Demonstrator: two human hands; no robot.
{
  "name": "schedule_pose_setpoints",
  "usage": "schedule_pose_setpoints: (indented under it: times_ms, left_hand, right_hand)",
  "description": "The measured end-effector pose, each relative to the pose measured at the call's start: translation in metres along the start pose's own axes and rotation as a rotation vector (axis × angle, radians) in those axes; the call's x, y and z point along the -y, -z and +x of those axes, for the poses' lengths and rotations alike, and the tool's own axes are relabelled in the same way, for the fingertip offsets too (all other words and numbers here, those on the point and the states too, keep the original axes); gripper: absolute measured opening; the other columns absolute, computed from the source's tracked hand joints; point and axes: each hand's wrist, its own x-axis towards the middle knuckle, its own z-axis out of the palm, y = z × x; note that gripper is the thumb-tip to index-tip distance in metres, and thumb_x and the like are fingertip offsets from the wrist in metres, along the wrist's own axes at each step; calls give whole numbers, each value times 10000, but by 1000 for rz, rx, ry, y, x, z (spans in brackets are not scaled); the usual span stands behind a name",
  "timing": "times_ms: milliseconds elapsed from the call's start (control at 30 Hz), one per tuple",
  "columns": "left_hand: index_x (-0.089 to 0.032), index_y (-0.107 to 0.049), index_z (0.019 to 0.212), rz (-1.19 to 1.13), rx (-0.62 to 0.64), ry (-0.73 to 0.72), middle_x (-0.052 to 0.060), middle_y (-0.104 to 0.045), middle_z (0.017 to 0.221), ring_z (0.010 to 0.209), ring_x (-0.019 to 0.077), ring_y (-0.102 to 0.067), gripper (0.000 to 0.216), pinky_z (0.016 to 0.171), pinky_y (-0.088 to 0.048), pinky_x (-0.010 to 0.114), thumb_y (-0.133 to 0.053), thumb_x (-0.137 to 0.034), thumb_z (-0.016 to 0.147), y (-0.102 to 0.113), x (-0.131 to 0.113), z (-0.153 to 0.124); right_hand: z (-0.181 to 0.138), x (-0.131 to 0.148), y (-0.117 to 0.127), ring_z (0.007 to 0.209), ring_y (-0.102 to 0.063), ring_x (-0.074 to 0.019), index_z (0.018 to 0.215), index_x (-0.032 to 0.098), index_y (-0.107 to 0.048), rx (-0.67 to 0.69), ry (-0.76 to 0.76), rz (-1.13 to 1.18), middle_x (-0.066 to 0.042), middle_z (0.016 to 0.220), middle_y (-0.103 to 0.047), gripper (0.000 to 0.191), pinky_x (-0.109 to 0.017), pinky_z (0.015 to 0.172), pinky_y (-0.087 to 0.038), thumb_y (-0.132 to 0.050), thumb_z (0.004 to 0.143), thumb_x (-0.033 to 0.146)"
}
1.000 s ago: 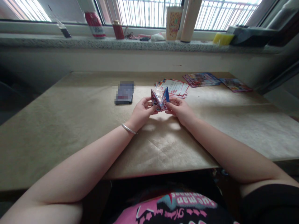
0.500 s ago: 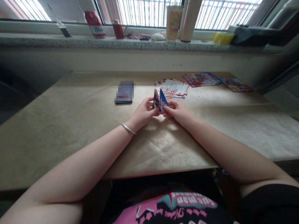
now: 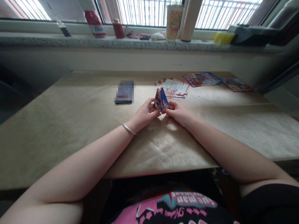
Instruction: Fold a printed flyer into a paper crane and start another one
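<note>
Both hands meet above the middle of the table, around a small glossy printed piece (image 3: 164, 99), patterned dark red on its left side and blue on its right. It stands up with two pointed corners and a fold or gap between them; whether it is a wrapper or folded paper I cannot tell. My left hand (image 3: 149, 110) pinches its left lower edge between thumb and fingers. On the other side my right hand (image 3: 175, 110) pinches the lower right edge. Just behind it lies a fanned pile of red-bordered cards (image 3: 175, 87), partly hidden by the held piece.
A dark, blurred-out rectangular object (image 3: 125, 92) lies left of the hands. Farther right are a stack of colourful printed packets (image 3: 202, 79) and another small pile (image 3: 236, 84). On the sill (image 3: 140, 43) stand a red can (image 3: 94, 23), a patterned cup (image 3: 174, 22) and a yellow item (image 3: 223, 38).
The printed piece has turned slightly between my hands, so its two points sit closer together. My fingers have shifted a little along its lower edges.
</note>
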Motion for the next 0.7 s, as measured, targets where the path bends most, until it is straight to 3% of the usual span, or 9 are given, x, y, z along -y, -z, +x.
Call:
schedule_pose_setpoints:
  times_ms: [200, 400, 600, 700]
  left_hand:
    - [-180, -476, 1112, 5, 23, -3, 7, -686, 843, 702, 111, -668, 466, 628, -498, 208, -765, -237, 751, 0, 1, 0]
    - [-163, -495, 1111, -5, 10, -34, 62, -691, 1002, 864, 162, -689, 529, 758, -526, 252, -813, -221, 692, -3, -3, -1]
    - [-173, -457, 1154, 17, 48, 9, 17, -683, 863, 677, 114, -658, 539, 609, -501, 212, -777, -230, 724, -2, -2, -2]
    - [-181, -446, 1163, 44, 54, 6, 21, -688, 875, 657, 109, -657, 536, 591, -506, 209, -769, -267, 745, -1, 0, -1]
  right_hand:
    - [0, 0, 0, 700, -620, -131, 863, 203, -620, 15, -23, 14, 13, 743, -674, 417, -218, 536, -443, -849, 581, 408]
    - [1, 0, 1, 704, -622, -121, 861, 195, -613, 18, -36, 50, 8, 772, -694, 410, -206, 544, -438, -848, 583, 385]
    - [1, -2, 0, 661, -590, -113, 885, 199, -614, 29, -6, -16, 14, 780, -685, 339, -217, 539, -429, -799, 615, 291]
    - [0, -3, -1, 552, -508, -82, 893, 202, -591, 29, 15, -58, 42, 721, -648, 320, -210, 469, -354, -753, 621, 241]
